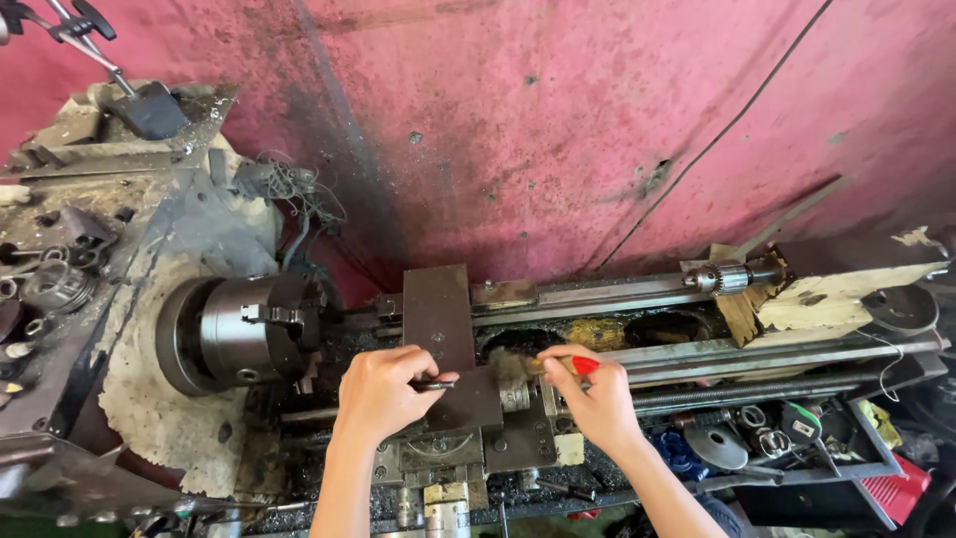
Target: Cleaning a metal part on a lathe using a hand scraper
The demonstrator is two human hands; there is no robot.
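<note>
I see a grimy metal lathe (299, 399) set against a stained pink wall (597, 120), its steel chuck (244, 334) at the head end. On the carriage, just beside the chuck on the tailstock side, stands a dark rectangular steel plate (438, 314), upright and scuffed. My left hand (383, 389) rests at the plate's lower edge, its fingers (423, 377) pinched shut on a small dark tool (436, 384) whose kind I cannot tell. My right hand (593, 399), just beyond the plate from the chuck, is closed on a red-handled brush (558, 367), its worn bristles touching the oily carriage beside the plate. Farther from the chuck, the bed rails lie bare up to the tailstock drill chuck (725, 278). Below that stretch, a tray (876, 466) holds loose parts.
</note>
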